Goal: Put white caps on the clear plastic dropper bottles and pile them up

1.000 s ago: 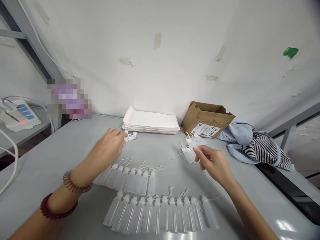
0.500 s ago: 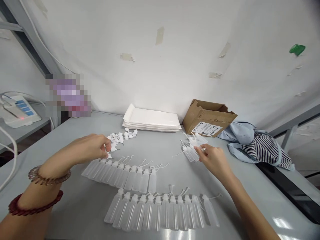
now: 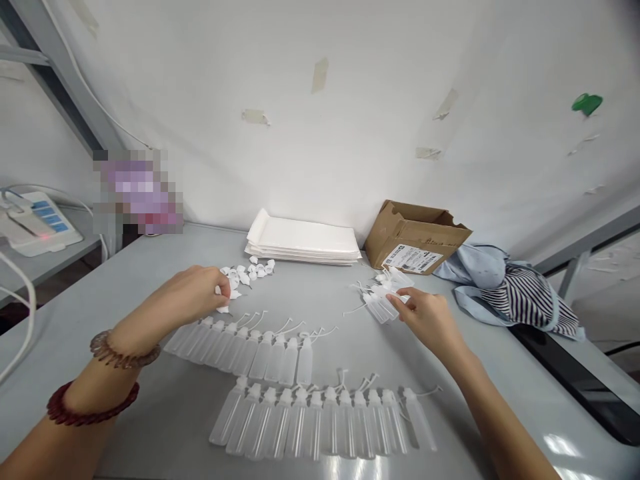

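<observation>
My left hand [image 3: 203, 291] is over the near left side of a loose pile of small white nozzle caps [image 3: 253, 271]. Its fingers are curled together among the caps, and what they pinch is partly hidden. My right hand [image 3: 427, 313] has thumb and fingertips closed at the lower end of a small clear plastic squeeze bottle [image 3: 383, 308], part of a cluster lying on the table. Two rows of similar bottles lie side by side: a farther row [image 3: 245, 350] and a nearer row [image 3: 320, 427]. Thin white strips stick out from their necks.
White padded envelopes [image 3: 305, 239] are stacked against the wall. An open cardboard box [image 3: 415, 237] stands behind the bottle cluster. Bundled blue and striped cloth [image 3: 520, 293] and a long black object [image 3: 575, 383] lie at the right. A white device [image 3: 43, 223] with cables sits far left.
My left hand has shifted slightly right, farther over the caps. My right hand stays nearly still at the bottle cluster.
</observation>
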`<act>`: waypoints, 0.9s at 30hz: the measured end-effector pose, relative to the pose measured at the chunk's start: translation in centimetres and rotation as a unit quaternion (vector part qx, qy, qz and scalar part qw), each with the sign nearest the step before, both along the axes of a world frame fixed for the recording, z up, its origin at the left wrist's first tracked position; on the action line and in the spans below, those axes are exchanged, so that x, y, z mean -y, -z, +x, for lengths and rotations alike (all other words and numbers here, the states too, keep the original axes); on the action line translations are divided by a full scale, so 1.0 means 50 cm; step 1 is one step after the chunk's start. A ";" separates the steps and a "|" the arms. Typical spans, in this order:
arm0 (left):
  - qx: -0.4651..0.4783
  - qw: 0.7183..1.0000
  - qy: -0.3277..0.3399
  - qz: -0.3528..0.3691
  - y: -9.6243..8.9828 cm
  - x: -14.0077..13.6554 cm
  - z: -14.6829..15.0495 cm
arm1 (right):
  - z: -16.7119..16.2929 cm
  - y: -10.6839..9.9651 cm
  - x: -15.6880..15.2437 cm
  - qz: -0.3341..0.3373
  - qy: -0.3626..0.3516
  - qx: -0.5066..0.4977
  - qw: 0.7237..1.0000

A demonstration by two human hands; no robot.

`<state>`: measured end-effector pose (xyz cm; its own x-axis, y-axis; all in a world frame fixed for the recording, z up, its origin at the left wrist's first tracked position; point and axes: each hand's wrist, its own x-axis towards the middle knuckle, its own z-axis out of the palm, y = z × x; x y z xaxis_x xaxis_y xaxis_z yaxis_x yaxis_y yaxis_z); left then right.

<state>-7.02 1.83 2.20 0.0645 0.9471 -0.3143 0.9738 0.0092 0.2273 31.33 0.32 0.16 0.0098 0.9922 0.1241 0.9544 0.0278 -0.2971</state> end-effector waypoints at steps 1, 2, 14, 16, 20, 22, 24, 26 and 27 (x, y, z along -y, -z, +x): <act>0.006 1.000 0.000 -0.003 -0.002 0.002 0.003 | 0.001 -0.003 0.002 0.001 0.000 0.000 1.000; 0.013 1.000 -0.001 -0.007 -0.005 0.003 0.005 | 0.001 -0.006 0.005 0.001 0.000 0.000 1.000; 0.024 0.999 0.019 -0.023 0.000 0.012 0.007 | 0.011 -0.083 0.088 -0.152 -0.163 -0.014 0.975; 0.018 0.999 0.025 -0.018 0.004 0.012 0.011 | 0.011 -0.084 0.097 -0.172 -0.187 -0.005 0.967; 0.011 0.999 0.031 -0.013 0.009 0.008 0.014 | 0.012 -0.085 0.114 -0.220 -0.219 0.031 0.950; 0.012 0.999 0.037 -0.012 0.012 0.006 0.013 | 0.011 -0.088 0.127 -0.245 -0.230 0.062 0.940; 0.011 0.999 0.039 -0.008 0.016 0.004 0.012 | 0.009 -0.088 0.143 -0.251 -0.235 0.099 0.934; 0.006 0.999 0.037 -0.001 0.020 0.003 0.012 | 0.008 -0.080 0.160 -0.236 -0.247 0.122 0.932; 0.004 0.999 0.036 0.003 0.022 0.002 0.012 | 0.009 -0.074 0.168 -0.220 -0.259 0.127 0.932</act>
<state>-6.43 1.72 1.09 0.1354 0.9419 -0.3074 0.9698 -0.0625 0.2357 31.75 -8.08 3.85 -0.4581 0.8115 -0.3627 0.8884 0.4324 -0.1545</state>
